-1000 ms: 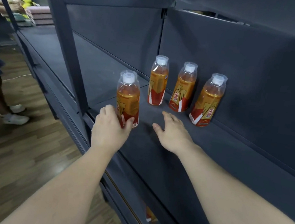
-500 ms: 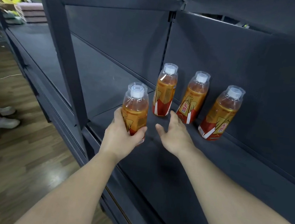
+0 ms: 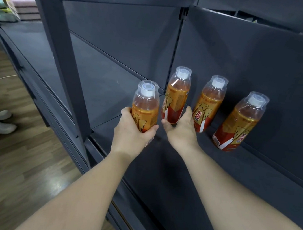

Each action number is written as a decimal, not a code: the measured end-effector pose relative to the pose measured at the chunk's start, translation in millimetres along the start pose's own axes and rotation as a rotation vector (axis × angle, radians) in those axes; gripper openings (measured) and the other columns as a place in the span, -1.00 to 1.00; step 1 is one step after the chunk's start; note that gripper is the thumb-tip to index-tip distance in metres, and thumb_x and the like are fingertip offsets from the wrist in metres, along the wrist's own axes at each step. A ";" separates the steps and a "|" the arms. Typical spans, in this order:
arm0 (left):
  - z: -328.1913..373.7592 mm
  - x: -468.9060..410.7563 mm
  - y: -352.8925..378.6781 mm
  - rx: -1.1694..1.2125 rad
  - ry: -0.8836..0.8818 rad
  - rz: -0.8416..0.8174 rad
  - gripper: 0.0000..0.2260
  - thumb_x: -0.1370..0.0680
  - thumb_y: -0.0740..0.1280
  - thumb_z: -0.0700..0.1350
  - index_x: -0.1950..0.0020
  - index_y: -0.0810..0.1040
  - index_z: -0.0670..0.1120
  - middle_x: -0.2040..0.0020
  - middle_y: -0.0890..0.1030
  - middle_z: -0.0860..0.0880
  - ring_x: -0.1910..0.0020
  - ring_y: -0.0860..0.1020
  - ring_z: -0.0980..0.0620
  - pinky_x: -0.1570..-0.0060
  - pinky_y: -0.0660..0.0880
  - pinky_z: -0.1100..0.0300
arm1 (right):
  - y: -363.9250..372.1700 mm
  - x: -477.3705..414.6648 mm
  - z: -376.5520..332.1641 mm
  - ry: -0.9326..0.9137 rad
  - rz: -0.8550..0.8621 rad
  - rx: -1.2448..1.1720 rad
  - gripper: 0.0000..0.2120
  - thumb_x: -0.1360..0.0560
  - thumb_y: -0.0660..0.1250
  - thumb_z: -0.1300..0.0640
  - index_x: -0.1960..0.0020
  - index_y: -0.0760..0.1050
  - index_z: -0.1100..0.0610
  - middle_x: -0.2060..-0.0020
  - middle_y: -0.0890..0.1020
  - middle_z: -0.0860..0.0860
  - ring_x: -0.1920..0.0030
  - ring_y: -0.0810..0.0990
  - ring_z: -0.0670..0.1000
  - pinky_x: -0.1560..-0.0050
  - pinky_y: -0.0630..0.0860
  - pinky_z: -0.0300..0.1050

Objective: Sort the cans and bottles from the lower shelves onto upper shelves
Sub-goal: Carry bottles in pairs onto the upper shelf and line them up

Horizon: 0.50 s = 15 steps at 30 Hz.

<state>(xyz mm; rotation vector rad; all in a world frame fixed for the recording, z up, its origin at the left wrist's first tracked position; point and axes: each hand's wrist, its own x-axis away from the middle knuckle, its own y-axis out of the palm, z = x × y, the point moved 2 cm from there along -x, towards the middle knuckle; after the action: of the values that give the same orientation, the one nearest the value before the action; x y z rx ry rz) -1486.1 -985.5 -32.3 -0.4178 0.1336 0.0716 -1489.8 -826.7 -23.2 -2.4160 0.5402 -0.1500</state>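
— Largest item?
— Dark grey shelf (image 3: pixel 178 174); wooden floor (image 3: pixel 9 164) to its left.
— Bottles?
— Three orange ones stand along the far wall: left bottle (image 3: pixel 176 97), middle bottle (image 3: pixel 207 106), right bottle (image 3: pixel 238 124). A fourth bottle (image 3: pixel 145 102) is nearer, left of the row, held upright.
— Hands?
— Left hand (image 3: pixel 131 131), fingers wrapped round the fourth bottle's lower half. Right hand (image 3: pixel 181 131), fingers loose and spread at the left bottle's base; contact unclear.
— Smallest?
— White shoes (image 3: pixel 0 126), far left.
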 end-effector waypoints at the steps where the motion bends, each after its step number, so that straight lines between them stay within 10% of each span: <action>1: -0.6 -3.8 1.4 -0.003 0.000 0.008 -0.40 -0.40 0.56 0.14 -0.20 0.21 0.17 -0.04 0.48 0.19 0.02 0.52 0.16 0.22 0.38 0.42 | -0.2 -3.2 -0.1 0.008 0.007 -0.008 -0.10 -0.54 0.41 -0.04 -0.62 -0.12 0.07 -0.55 0.21 0.04 -0.55 0.20 0.12 -0.45 0.28 0.16; 15: -10.0 -37.7 22.4 -0.150 -0.010 0.143 -0.30 -0.37 0.51 0.30 -0.29 0.21 0.04 -0.09 0.51 0.07 0.00 0.55 0.03 0.01 0.59 0.05 | 21.3 -44.5 -7.8 0.088 0.145 -0.041 -0.07 -0.41 0.52 -0.12 -0.55 0.03 0.09 -0.43 0.30 0.08 -0.40 0.39 0.16 -0.26 0.46 0.15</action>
<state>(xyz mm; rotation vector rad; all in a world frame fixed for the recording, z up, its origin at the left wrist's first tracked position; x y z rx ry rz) -1526.6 -970.7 -44.9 -0.5571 0.1484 0.2255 -1539.5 -827.6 -29.0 -2.4081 0.7636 -0.1854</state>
